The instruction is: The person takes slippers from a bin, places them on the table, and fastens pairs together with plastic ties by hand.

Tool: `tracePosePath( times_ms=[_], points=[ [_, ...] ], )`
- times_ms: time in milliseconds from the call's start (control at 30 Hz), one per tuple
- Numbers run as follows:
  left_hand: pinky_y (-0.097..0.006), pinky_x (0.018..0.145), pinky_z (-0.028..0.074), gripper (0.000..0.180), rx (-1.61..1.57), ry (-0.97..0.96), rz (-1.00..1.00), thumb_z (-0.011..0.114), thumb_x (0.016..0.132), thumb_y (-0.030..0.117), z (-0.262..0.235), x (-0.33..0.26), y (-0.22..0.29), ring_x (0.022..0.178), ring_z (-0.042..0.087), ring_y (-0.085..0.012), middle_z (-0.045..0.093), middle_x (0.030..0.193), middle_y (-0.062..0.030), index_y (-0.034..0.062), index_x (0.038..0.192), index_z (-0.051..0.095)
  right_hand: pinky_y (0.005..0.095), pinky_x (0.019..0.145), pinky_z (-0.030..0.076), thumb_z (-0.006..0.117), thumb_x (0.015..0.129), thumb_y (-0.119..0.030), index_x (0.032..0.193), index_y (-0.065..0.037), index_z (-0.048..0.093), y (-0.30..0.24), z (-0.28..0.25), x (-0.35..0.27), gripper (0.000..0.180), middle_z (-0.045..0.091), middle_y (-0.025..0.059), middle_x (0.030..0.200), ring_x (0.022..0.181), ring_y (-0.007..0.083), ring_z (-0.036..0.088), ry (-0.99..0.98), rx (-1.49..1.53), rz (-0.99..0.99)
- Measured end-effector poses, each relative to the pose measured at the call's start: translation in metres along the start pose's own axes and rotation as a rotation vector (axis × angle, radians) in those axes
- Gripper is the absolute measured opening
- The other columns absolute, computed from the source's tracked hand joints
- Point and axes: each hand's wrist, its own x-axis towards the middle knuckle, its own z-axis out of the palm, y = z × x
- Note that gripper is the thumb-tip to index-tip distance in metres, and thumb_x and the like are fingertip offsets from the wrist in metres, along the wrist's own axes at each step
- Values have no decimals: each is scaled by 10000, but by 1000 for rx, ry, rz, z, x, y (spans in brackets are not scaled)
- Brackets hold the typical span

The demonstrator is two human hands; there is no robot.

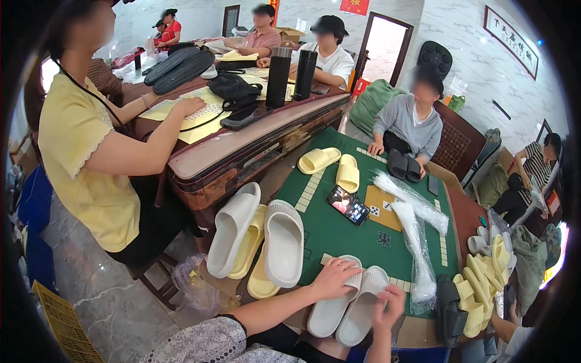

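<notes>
Two gray slippers sat together at the near edge of the green desk. The left hand lay over one; the right hand had bent fingers by the other. I couldn't tell if either gripped.

The left hand is palm down, fingers loosely extended, with the right hand (fingers bent) nearby.

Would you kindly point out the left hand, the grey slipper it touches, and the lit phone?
Left hand (331,280), head view: back of hand.
Grey slipper (330,314), head view: footbed.
Lit phone (348,204), head view: screen.
</notes>
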Motion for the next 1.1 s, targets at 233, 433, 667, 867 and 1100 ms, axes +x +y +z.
tracePosePath(
  times_ms=[233,433,667,867,1100],
  points=[
    [-458,1032,331,589,11,29,0,782,701,301,3,0,0,1202,480,-313,564,1238,-113,131,1230,587,299,765,448,569,922,-78,1030,15,523,103,-111,-64,150,521,78,906,824,189,520,545,-442,523],
    [-464,1039,328,587,36,39,5,783,704,293,3,0,1,1197,481,-304,555,1236,-104,136,1231,578,325,690,496,606,908,-127,932,25,611,144,-135,-78,154,646,122,844,753,217,619,236,-586,697],
    [-467,1051,326,583,11,12,-9,781,700,284,2,-2,3,1201,479,-294,555,1235,-98,141,1228,582,325,735,504,661,886,-167,941,50,670,172,-113,-43,225,697,136,856,761,222,653,291,-577,612],
    [-460,1054,327,586,23,33,3,785,694,282,2,-1,1,1190,482,-294,554,1237,-96,133,1224,585,363,758,514,651,893,-194,996,36,685,175,-107,-44,255,711,164,923,831,274,674,272,-437,723],
    [-463,1062,319,579,24,31,-9,785,692,276,2,3,-2,1208,478,-289,553,1243,-100,128,1218,592,349,748,508,654,901,-200,993,51,653,174,-105,-43,267,701,144,904,804,239,654,266,-547,644]
  ],
)
